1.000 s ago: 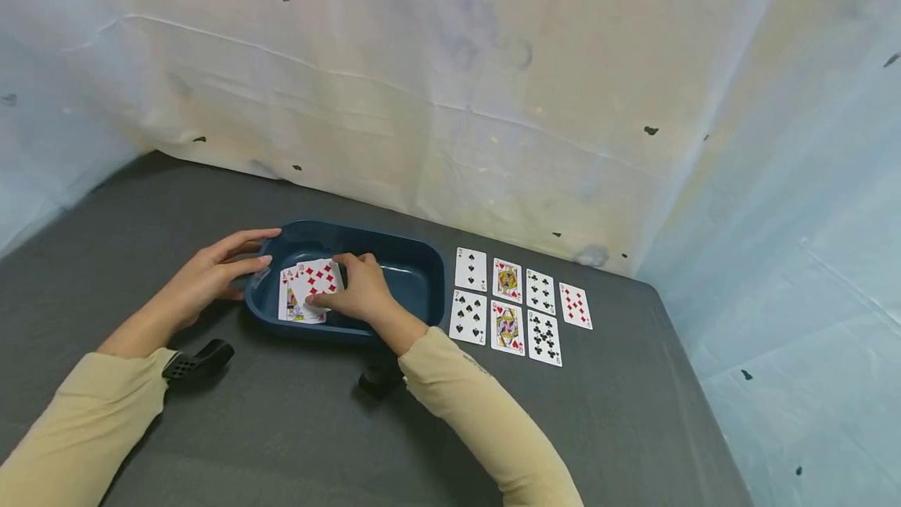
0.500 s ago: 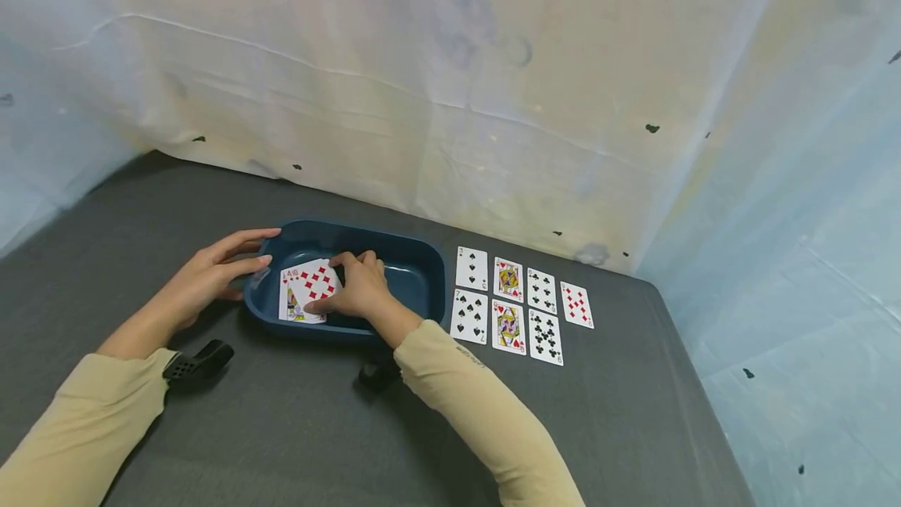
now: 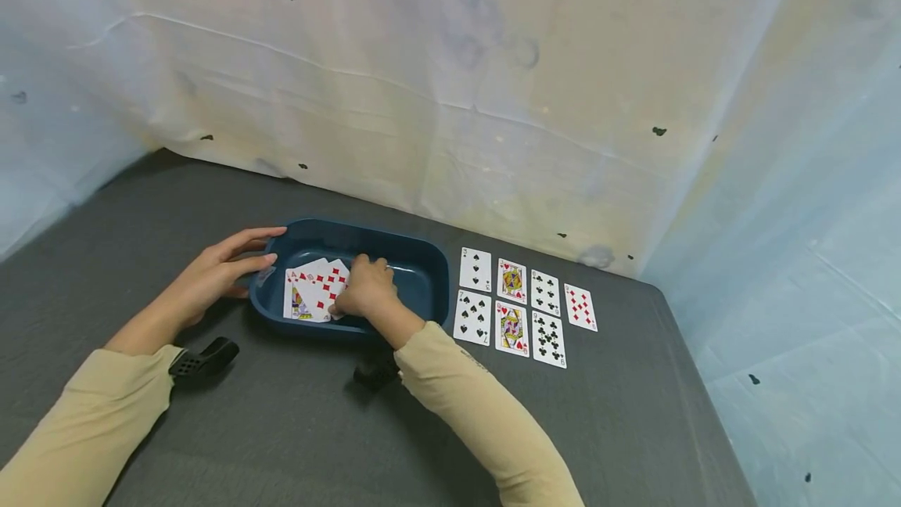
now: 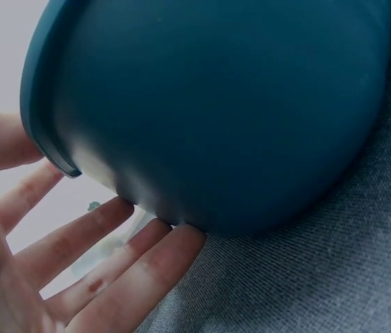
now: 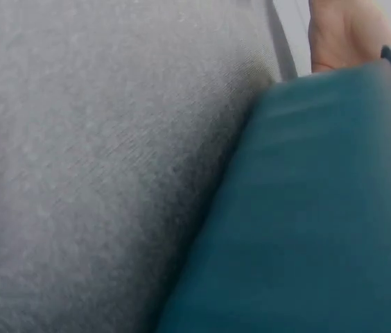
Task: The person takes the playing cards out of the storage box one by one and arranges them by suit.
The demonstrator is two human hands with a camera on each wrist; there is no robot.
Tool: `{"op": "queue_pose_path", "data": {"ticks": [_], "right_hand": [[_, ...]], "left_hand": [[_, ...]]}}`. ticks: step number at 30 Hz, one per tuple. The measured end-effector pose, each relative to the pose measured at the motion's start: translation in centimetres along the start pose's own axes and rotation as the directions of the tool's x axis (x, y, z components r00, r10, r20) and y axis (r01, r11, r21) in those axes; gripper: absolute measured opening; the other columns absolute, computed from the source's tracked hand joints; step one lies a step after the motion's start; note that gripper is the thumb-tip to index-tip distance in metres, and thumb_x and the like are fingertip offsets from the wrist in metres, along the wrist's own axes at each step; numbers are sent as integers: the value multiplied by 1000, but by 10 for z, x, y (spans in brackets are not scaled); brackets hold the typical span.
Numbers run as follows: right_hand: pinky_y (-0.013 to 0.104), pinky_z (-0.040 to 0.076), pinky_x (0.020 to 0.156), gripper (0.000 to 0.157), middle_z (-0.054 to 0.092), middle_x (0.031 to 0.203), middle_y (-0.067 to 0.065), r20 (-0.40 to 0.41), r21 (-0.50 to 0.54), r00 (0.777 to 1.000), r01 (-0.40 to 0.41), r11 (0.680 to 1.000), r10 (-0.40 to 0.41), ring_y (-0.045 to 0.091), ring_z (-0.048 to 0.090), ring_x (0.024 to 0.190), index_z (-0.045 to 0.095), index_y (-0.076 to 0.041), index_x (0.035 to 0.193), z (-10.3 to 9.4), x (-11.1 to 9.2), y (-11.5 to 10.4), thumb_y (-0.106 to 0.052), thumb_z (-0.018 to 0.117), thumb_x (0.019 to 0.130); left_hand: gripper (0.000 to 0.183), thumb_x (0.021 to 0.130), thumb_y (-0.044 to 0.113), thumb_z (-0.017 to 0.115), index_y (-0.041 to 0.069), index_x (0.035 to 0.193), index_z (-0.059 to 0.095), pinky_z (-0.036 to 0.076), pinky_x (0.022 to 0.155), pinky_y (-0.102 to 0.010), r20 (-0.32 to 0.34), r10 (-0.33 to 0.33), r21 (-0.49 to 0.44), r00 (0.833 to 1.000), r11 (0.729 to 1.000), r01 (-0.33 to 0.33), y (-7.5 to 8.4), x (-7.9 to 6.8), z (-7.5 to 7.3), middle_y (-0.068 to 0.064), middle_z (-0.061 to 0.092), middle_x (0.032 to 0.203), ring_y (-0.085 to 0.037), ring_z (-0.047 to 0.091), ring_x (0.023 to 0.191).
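A dark blue tray (image 3: 415,288) stands on the table, with several face-up playing cards (image 3: 305,293) fanned in its left part. My left hand (image 3: 214,272) touches the tray's left end, thumb at the rim. In the left wrist view its extended fingers (image 4: 105,253) rest against the outer wall (image 4: 216,104). My right hand (image 3: 369,290) reaches inside, fingers curled, and pinches a red diamond playing card (image 3: 339,274) at the right of the fan. Its fingertips are mostly hidden. The right wrist view shows only the tray's side wall (image 5: 306,194) and part of a hand beyond.
Right of the tray, several face-up cards lie in two rows, among them a seven of spades (image 3: 472,318), a queen of hearts (image 3: 511,329) and a diamond card (image 3: 580,307). A pale curtain (image 3: 450,139) hangs behind the dark table (image 3: 281,429).
My right hand has shifted slightly right, and the pinched card has slid with it, spreading the fan. My left hand stays at the tray's left end.
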State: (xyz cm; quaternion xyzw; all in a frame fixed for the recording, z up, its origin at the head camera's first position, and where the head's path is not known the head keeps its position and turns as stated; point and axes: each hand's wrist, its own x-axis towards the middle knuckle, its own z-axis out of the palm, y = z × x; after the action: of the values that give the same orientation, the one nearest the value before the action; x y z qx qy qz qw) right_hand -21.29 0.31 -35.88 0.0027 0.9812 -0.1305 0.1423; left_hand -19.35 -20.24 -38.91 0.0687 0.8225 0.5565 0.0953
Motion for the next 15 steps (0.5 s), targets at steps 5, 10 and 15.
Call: {"op": "queue_pose_path", "data": {"ticks": [5, 10, 15], "right_hand": [[35, 47, 94, 77, 48, 128, 11, -4, 17, 1000, -23, 1000, 23, 26, 49, 117, 49, -12, 132, -2, -2, 3, -36, 86, 69], [31, 48, 85, 66, 59, 115, 10, -6, 173, 1000, 5, 985, -4, 22, 55, 101, 51, -10, 129, -4, -1, 20, -26, 84, 74], [26, 46, 69, 52, 65, 104, 10, -41, 294, 998, 60, 954, -50, 18, 55, 83, 54, -6, 129, -10, -5, 39, -15, 75, 82]], "left_hand": [[64, 99, 39, 50, 16, 153, 23, 41, 91, -69, 4, 5, -5, 1000, 1000, -5, 0, 1, 0, -28, 19, 153, -53, 29, 132], [64, 99, 38, 50, 16, 153, 23, 42, 91, -68, 6, 6, -7, 1000, 1000, -6, -1, 1, 0, -28, 20, 153, -52, 30, 132], [64, 99, 38, 50, 17, 153, 22, 41, 91, -68, 3, 10, -12, 1000, 1000, -10, -2, 0, 0, -28, 20, 153, -52, 31, 132]]}}
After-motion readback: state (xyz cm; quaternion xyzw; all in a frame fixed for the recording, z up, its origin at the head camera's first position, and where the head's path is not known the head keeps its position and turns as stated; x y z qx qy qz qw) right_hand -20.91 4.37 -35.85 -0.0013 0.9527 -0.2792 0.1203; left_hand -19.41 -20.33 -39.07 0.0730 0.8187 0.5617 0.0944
